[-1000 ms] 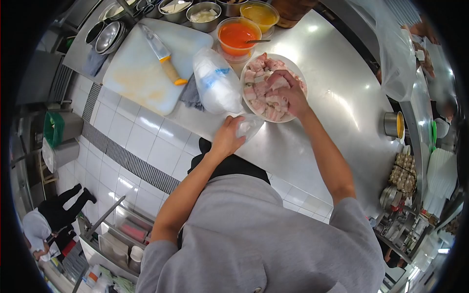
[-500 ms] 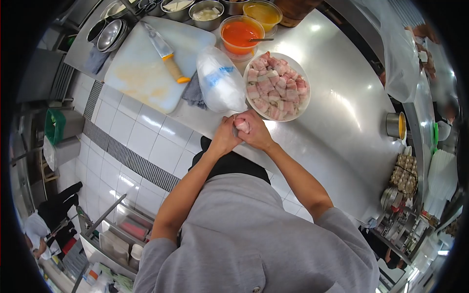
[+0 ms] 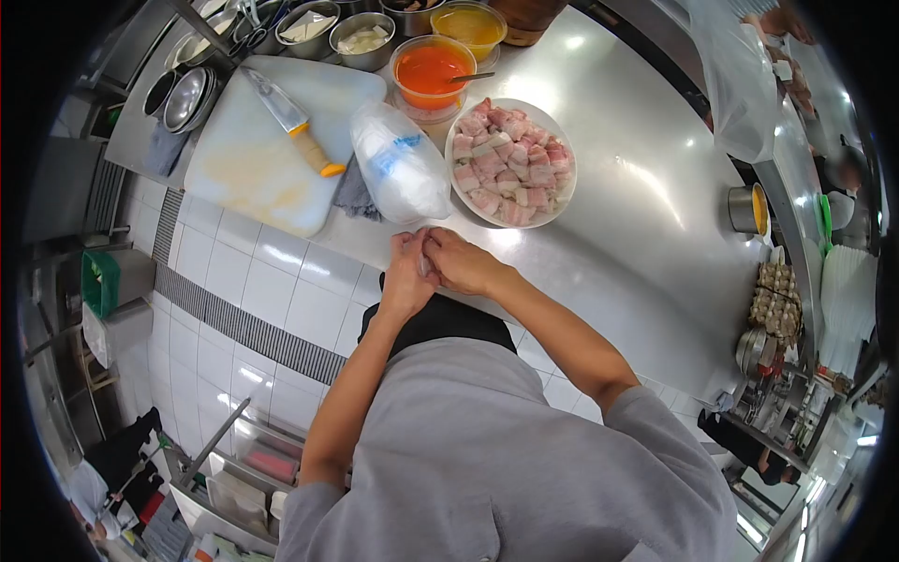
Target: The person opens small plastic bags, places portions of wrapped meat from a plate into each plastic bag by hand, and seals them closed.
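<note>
My left hand [image 3: 409, 273] and my right hand [image 3: 459, 260] meet at the counter's front edge, fingers closed together. Between them a small pinkish piece [image 3: 426, 266], seemingly meat, is mostly hidden by the fingers. Just beyond the hands lies a clear plastic bag [image 3: 401, 164] with white contents and blue print. To its right, a white plate [image 3: 573, 192] carries a heap of pink and white meat pieces [image 3: 513, 164]. A grey cloth [image 3: 357, 195] is partly under the bag.
On the left, a knife [image 3: 281, 108] rests on a white cutting board [image 3: 253, 178]. Behind stand an orange sauce tub [image 3: 431, 70], a yellow liquid tub [image 3: 470, 26] and metal bowls [image 3: 363, 40]. A metal pot [image 3: 746, 209] and eggs [image 3: 774, 300] are at right. Another person [image 3: 112, 473] is lower left.
Both hands have shifted left in view, and the pink piece between them is now more covered by fingers. The counter items also appear further left, with the camera view shifted.
</note>
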Demonstrator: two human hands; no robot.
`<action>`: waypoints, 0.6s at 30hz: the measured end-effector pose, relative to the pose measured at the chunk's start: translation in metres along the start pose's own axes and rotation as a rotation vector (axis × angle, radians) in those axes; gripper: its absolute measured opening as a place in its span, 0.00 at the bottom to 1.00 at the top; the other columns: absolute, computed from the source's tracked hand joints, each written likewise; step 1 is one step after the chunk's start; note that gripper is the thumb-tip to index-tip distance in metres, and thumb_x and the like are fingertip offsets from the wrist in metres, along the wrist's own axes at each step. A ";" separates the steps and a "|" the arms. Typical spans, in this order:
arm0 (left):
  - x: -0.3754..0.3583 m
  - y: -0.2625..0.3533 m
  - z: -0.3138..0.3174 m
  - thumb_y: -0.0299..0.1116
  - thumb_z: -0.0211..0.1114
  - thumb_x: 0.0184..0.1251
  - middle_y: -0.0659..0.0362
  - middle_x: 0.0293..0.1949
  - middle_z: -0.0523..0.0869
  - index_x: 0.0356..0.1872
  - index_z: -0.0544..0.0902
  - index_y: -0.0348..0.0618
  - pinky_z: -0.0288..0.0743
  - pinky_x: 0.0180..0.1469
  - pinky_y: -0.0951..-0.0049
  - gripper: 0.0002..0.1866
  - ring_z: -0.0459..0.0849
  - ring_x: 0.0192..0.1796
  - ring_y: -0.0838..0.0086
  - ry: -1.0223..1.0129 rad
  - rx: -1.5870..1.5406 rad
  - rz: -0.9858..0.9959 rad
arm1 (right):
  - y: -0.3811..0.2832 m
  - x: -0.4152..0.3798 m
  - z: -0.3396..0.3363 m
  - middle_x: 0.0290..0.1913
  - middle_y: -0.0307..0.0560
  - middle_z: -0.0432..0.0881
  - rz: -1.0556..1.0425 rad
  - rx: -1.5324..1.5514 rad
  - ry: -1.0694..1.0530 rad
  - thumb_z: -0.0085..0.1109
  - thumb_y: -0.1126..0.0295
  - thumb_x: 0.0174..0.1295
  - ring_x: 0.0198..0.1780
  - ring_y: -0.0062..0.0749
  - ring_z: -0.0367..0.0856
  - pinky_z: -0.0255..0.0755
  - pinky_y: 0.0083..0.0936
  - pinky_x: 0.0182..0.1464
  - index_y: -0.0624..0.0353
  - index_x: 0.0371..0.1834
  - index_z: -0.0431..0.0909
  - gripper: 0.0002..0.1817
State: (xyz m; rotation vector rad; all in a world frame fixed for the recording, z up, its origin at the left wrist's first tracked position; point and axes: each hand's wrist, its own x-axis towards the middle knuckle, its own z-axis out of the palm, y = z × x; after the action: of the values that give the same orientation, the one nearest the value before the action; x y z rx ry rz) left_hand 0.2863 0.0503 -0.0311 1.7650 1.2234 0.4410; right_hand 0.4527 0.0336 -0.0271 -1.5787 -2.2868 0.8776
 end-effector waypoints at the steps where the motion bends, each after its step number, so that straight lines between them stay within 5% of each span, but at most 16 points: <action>1: 0.000 0.002 -0.001 0.23 0.69 0.52 0.42 0.65 0.68 0.72 0.69 0.40 0.78 0.61 0.54 0.40 0.79 0.60 0.42 -0.003 0.000 0.003 | -0.003 -0.002 -0.007 0.59 0.58 0.74 -0.040 0.095 0.036 0.59 0.72 0.60 0.61 0.52 0.75 0.74 0.40 0.61 0.67 0.54 0.77 0.19; 5: -0.001 0.016 -0.006 0.23 0.69 0.52 0.43 0.64 0.68 0.73 0.68 0.40 0.78 0.61 0.55 0.41 0.78 0.61 0.44 -0.011 0.003 0.004 | -0.013 -0.009 -0.032 0.63 0.54 0.75 0.070 0.090 -0.160 0.66 0.70 0.56 0.63 0.49 0.77 0.76 0.38 0.60 0.64 0.55 0.77 0.22; 7: 0.001 0.017 -0.009 0.23 0.69 0.53 0.44 0.63 0.69 0.73 0.68 0.39 0.76 0.61 0.57 0.41 0.77 0.62 0.46 -0.011 -0.002 0.001 | -0.017 -0.015 -0.029 0.61 0.50 0.78 0.070 0.043 0.095 0.65 0.70 0.59 0.59 0.47 0.80 0.79 0.37 0.57 0.60 0.51 0.80 0.17; 14: 0.003 0.012 -0.013 0.26 0.67 0.55 0.43 0.65 0.67 0.74 0.66 0.42 0.78 0.60 0.52 0.40 0.78 0.60 0.41 -0.040 0.005 0.045 | -0.006 -0.030 -0.039 0.57 0.48 0.80 -0.086 0.087 0.246 0.64 0.72 0.59 0.57 0.46 0.81 0.79 0.39 0.56 0.57 0.45 0.83 0.11; 18: 0.001 0.014 -0.016 0.29 0.68 0.57 0.43 0.65 0.68 0.73 0.68 0.43 0.76 0.60 0.50 0.38 0.78 0.60 0.40 -0.046 -0.021 0.021 | 0.034 -0.060 -0.097 0.57 0.49 0.80 0.133 -0.142 0.423 0.58 0.80 0.57 0.60 0.48 0.79 0.77 0.40 0.60 0.55 0.53 0.81 0.19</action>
State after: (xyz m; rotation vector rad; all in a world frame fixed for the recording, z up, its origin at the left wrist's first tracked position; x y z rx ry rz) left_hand 0.2830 0.0579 -0.0108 1.7618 1.1654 0.4223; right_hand 0.5505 0.0209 0.0386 -1.7899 -1.9962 0.3626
